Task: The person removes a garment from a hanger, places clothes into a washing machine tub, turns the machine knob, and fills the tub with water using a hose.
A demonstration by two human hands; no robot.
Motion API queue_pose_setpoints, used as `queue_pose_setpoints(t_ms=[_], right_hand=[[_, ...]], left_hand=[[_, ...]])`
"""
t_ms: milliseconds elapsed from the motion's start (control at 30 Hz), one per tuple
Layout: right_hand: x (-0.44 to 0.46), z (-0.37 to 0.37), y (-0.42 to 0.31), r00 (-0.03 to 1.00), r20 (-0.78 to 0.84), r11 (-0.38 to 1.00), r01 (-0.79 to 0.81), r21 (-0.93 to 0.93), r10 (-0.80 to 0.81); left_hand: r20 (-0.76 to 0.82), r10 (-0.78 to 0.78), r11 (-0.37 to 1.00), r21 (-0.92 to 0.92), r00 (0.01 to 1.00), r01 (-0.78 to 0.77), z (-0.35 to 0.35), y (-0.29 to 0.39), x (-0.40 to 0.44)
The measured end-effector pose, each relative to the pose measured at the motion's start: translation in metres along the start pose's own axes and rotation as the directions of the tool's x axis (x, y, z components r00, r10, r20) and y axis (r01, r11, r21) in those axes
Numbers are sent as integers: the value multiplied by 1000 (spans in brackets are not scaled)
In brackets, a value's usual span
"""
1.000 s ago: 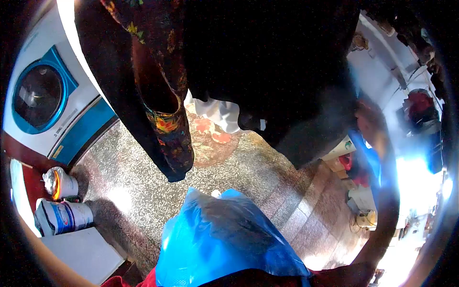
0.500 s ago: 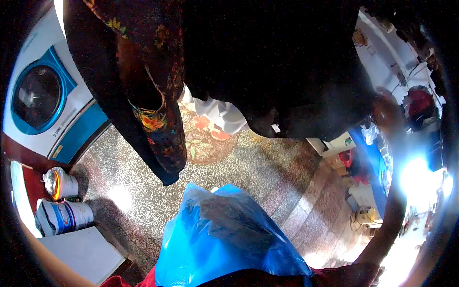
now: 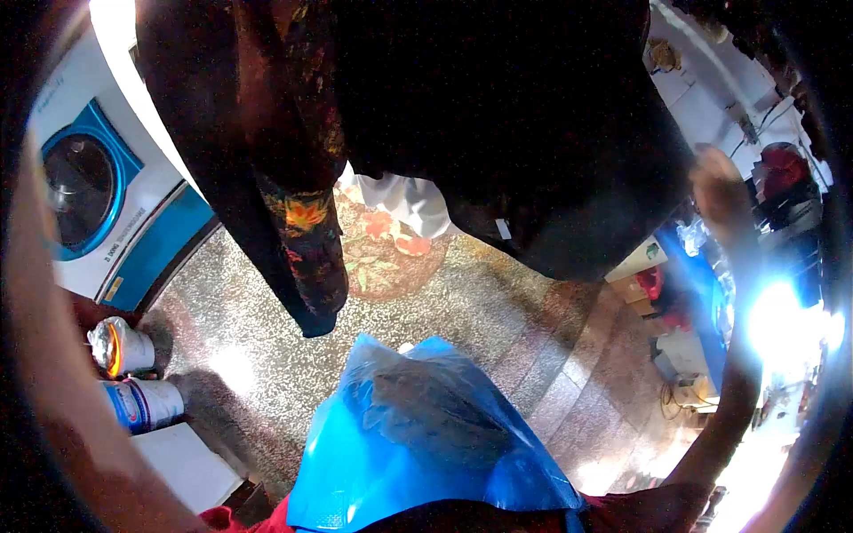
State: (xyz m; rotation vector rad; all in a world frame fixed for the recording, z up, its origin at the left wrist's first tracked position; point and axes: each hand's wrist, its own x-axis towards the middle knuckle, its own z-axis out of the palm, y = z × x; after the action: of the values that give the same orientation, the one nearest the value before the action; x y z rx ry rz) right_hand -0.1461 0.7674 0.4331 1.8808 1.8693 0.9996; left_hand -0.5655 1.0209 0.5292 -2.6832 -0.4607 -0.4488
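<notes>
One broad black cloth (image 3: 506,124) hangs above the floor (image 3: 480,302), probably light, limp and best held by its edge, beside which the blurred right hand (image 3: 718,182) shows, its grip impossible to tell, the left hand out of view.

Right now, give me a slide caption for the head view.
Right hand at the edge of dark cloth, with floral cloth alongside, above a speckled floor.

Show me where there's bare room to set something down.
Speckled floor lies bare between the buckets and the blue plastic, and right of the plastic, up to the pale boxes. The white top below the buckets looks bare too. It is crowded ahead, where dark garments hang, and at the far right, beside the right hand.
</notes>
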Motion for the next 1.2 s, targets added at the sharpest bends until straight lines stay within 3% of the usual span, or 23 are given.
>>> queue_pose_setpoints(t_ms=[100, 133, 167, 233, 267, 300, 333, 400, 500, 600, 667, 700, 733, 800, 833, 867, 933, 967, 1000, 1067, 1100, 1133, 1200], right_hand=[[-2, 5, -13, 992, -12, 976, -122, 180, 126], [-2, 4, -18, 985, -10, 957, -163, 238, 171], [1, -4, -26, 993, -38, 979, -102, 175, 111], [3, 2, -16, 988, -125, 989, 103, 110, -89], [10, -9, -25, 992, -86, 984, 105, 145, -93], [14, -11, -28, 991, -95, 980, 109, 168, -94], [16, -12, -29, 990, -101, 975, 116, 190, -98], [12, -16, -29, 986, -112, 972, 145, 182, -126], [18, -20, -33, 980, -134, 971, 166, 172, -144], [18, -16, -31, 976, -148, 968, 183, 173, -158], [17, -17, -30, 969, -173, 959, 211, 188, -179], [18, -19, -30, 973, -146, 960, 204, 191, -178], [17, -19, -29, 974, -140, 961, 201, 191, -176], [17, -17, -26, 976, -129, 965, 196, 172, -175], [16, -15, -24, 976, -128, 965, 195, 174, -175], [16, -13, -21, 975, -136, 968, 194, 160, -173], [16, -6, -15, 975, -149, 969, 191, 158, -168], [17, -3, -13, 976, -145, 970, 185, 158, -162], [18, -1, -12, 977, -142, 971, 180, 158, -158], [20, 0, -14, 980, -125, 973, 175, 152, -157], [21, 1, -14, 976, -146, 972, 185, 144, -164], [22, 2, -15, 971, -166, 972, 193, 135, -170], [25, 1, -18, 975, -176, 969, 170, 181, -138]], left_hand=[[-10, -5, 990, -141, 1000, 3, 12, 21, -54], [23, 24, 958, -286, 999, -16, 26, 36, -73], [66, 66, 901, -432, 996, -31, 45, 53, -82], [114, 177, 641, -767, 978, -27, 105, 101, -86], [98, 200, 461, -887, 975, -6, 147, 136, -78], [-65, 101, 274, -957, 993, -91, 199, 177, -64], [113, 111, 175, -980, 987, 93, 259, 208, -52], [253, -16, 270, -930, 967, 248, 358, 252, -16], [317, -209, 80, -937, 925, 339, 480, 283, 23], [67, -402, 280, -941, 913, 192, 514, 288, 50], [69, -256, 99, -990, 964, 97, 526, 285, 62], [146, -142, 48, -987, 979, 154, 527, 281, 67], [146, -138, 45, -987, 980, 153, 527, 281, 67], [96, -83, -236, -969, 992, 74, 514, 277, 65], [107, -131, -326, -944, 986, 59, 516, 282, 62], [109, -131, -326, -943, 985, 61, 515, 280, 60], [524, -5, -386, -787, 852, 481, 514, 272, 52], [469, -90, -453, -805, 878, 384, 532, 278, 44], [478, -90, -451, -802, 874, 392, 513, 273, 36], [284, -380, -218, -952, 880, 213, 469, 259, 20], [283, -319, -293, -937, 905, 189, 458, 252, 15], [289, -317, -290, -936, 903, 198, 454, 247, 10], [270, -143, -262, -938, 952, 227, 452, 237, 4]])
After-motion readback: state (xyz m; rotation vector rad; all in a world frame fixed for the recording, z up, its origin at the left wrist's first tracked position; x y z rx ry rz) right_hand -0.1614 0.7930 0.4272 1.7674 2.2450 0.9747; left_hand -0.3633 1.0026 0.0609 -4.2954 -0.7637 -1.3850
